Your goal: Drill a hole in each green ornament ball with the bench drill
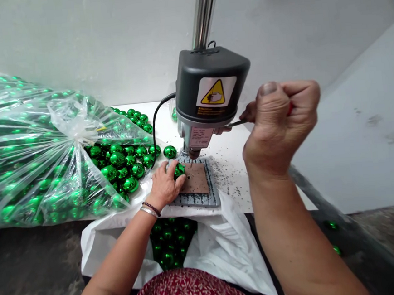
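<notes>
My left hand (167, 184) is closed round a shiny green bauble (179, 170) at the left side of a brown wooden board (197, 181). The board lies on the grey metal base (213, 196) of a drill press (212, 82). Above the board, the chuck (194, 154) points down with a thin bit, to the right of the bauble. Raised on the right, my right hand (280, 122) is wrapped round the end of the drill press lever (238, 123); a bit of red shows between its fingers.
A clear plastic bag (75, 125) full of green baubles fills the left of the white table (234, 162), with loose baubles (118, 159) beside it. Dark shavings are scattered around the base. A white sack (221, 241) with baubles hangs open below. A black cable (154, 132) runs down from the drill.
</notes>
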A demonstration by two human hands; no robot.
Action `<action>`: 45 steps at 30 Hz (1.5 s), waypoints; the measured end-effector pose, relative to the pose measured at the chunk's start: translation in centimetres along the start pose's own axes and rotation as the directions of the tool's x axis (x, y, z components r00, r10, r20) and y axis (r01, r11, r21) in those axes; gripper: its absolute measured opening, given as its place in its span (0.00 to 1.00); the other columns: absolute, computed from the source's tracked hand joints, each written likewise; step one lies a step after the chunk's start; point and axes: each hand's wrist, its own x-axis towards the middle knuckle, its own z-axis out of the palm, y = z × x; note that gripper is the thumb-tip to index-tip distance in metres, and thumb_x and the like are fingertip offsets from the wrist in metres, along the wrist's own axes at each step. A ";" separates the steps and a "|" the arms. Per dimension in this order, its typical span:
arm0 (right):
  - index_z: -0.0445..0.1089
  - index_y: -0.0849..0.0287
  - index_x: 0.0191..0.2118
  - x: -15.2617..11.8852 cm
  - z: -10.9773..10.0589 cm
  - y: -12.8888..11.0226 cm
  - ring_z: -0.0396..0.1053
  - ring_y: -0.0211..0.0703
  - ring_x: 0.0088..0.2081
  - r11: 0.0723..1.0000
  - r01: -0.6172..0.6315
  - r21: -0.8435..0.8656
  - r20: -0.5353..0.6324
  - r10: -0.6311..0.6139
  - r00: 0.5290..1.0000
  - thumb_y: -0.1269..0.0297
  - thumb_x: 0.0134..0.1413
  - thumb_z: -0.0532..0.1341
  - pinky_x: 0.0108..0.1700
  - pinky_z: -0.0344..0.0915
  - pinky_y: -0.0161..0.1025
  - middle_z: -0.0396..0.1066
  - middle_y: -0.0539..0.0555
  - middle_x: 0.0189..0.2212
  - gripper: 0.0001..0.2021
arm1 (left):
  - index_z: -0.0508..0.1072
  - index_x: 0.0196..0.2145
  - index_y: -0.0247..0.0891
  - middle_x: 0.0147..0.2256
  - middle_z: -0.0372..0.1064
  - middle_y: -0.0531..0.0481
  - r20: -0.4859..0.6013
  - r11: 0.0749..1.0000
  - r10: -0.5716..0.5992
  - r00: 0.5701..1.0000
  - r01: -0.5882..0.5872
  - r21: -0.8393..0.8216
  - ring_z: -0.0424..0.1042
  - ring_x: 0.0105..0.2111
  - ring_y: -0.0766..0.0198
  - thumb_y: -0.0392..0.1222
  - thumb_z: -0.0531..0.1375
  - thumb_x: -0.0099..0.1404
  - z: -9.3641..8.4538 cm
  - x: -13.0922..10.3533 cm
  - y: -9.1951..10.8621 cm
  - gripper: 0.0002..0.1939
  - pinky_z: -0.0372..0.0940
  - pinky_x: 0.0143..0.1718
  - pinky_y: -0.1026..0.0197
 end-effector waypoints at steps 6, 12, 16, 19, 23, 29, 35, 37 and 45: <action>0.60 0.60 0.34 0.0 0.0 0.1 0.59 0.25 0.27 1.000 0.006 -0.030 -0.011 -0.006 1.000 0.48 0.63 0.58 0.33 0.61 0.32 0.58 0.43 0.26 0.18 | 0.66 0.59 0.37 0.53 0.72 0.39 -0.042 0.954 -0.001 0.999 -0.011 -0.300 0.71 0.54 0.51 0.46 0.60 0.66 0.5 0.1 -0.6 0.25 0.64 0.59 0.47; 0.60 0.60 0.34 0.0 -0.1 0.0 0.59 0.25 0.27 1.000 0.007 -0.017 0.014 -0.006 1.000 0.49 0.64 0.58 0.35 0.61 0.32 0.58 0.44 0.26 0.18 | 0.67 0.56 0.36 0.51 0.74 0.41 0.010 0.881 -0.060 0.998 0.058 -0.469 0.75 0.49 0.55 0.44 0.68 0.56 -0.9 0.5 -1.3 0.31 0.69 0.54 0.52; 0.59 0.60 0.34 0.1 -0.2 -0.1 0.59 0.25 0.28 1.000 -0.001 -0.026 0.044 0.002 0.999 0.50 0.64 0.57 0.36 0.62 0.32 0.58 0.44 0.26 0.17 | 0.71 0.55 0.36 0.52 0.75 0.42 0.095 0.930 0.046 0.994 -0.008 -0.368 0.75 0.50 0.53 0.42 0.67 0.56 -1.7 0.8 -0.8 0.28 0.69 0.56 0.51; 0.59 0.60 0.34 0.1 -0.3 -0.1 0.58 0.25 0.28 1.000 0.000 -0.030 0.052 0.001 0.999 0.48 0.64 0.57 0.35 0.62 0.32 0.57 0.44 0.26 0.18 | 0.72 0.55 0.37 0.54 0.74 0.42 0.098 0.961 0.110 0.989 -0.081 -0.265 0.72 0.55 0.50 0.38 0.67 0.55 -1.7 1.1 -0.5 0.29 0.66 0.61 0.49; 0.59 0.59 0.35 0.1 -0.4 0.0 0.58 0.24 0.28 0.999 -0.001 -0.041 0.082 0.005 0.997 0.47 0.65 0.56 0.36 0.62 0.30 0.57 0.44 0.28 0.19 | 0.73 0.56 0.38 0.57 0.72 0.40 0.112 0.973 0.184 0.977 -0.165 -0.161 0.69 0.59 0.48 0.35 0.68 0.53 -1.3 1.7 -0.1 0.31 0.62 0.65 0.47; 0.58 0.60 0.35 0.1 -0.5 -0.2 0.58 0.22 0.28 0.999 0.005 -0.042 0.094 -0.001 0.996 0.48 0.65 0.55 0.34 0.60 0.29 0.57 0.44 0.28 0.18 | 0.72 0.60 0.36 0.61 0.67 0.37 0.167 0.980 0.195 0.966 -0.187 -0.063 0.66 0.62 0.45 0.35 0.68 0.53 -1.2 2.7 0.2 0.35 0.60 0.67 0.46; 0.58 0.60 0.34 0.1 -0.3 -0.6 0.58 0.23 0.27 1.000 0.000 -0.019 0.081 0.002 0.997 0.51 0.65 0.56 0.33 0.61 0.30 0.56 0.43 0.27 0.16 | 0.68 0.64 0.38 0.61 0.67 0.37 0.231 0.972 0.225 0.946 -0.201 -0.124 0.67 0.61 0.46 0.41 0.66 0.60 -1.2 3.0 0.0 0.35 0.61 0.66 0.47; 0.59 0.60 0.35 0.1 -0.3 -0.6 0.58 0.23 0.27 1.000 0.000 -0.023 0.072 0.002 0.997 0.50 0.65 0.56 0.34 0.61 0.30 0.56 0.43 0.27 0.17 | 0.67 0.65 0.38 0.61 0.69 0.38 0.240 0.965 0.225 0.944 -0.181 -0.190 0.68 0.61 0.46 0.44 0.63 0.63 -1.1 2.7 0.0 0.32 0.62 0.65 0.45; 0.58 0.60 0.34 0.1 -0.2 -0.5 0.57 0.23 0.27 1.000 -0.018 -0.004 0.061 0.018 0.998 0.47 0.63 0.57 0.34 0.61 0.30 0.56 0.43 0.27 0.19 | 0.67 0.61 0.33 0.52 0.76 0.39 0.215 0.899 -0.045 0.976 0.134 -0.418 0.75 0.50 0.52 0.51 0.63 0.64 -1.3 2.5 0.1 0.31 0.69 0.56 0.50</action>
